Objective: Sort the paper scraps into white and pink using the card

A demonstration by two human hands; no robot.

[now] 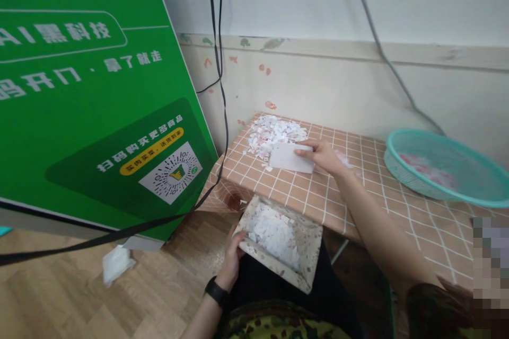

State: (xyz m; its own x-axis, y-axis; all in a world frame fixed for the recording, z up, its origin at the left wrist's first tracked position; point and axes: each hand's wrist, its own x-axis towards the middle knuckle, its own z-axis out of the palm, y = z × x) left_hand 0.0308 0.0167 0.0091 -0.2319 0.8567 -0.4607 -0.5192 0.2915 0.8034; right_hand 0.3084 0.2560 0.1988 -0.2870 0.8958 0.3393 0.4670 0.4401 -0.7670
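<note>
With my left hand point(231, 254) I grip the left side of a patterned open box point(314, 246), held tilted just below the table's front edge. Many white paper scraps point(274, 233) lie inside it. My right hand point(320, 154) pinches the right edge of a flat white card point(288, 158) over the table. The card's left edge is at a pile of white and pinkish paper scraps point(274, 132) in the table's back left corner. A few pink scraps point(342, 159) lie just beyond my right wrist.
A turquoise mesh basket point(409, 183) with pinkish scraps stands on the right of the table with a brown checked cloth point(294, 190). A large green cabinet point(87, 143) is at the left. A black cable point(225, 111) hangs before it. A white packet point(117, 265) lies on the floor.
</note>
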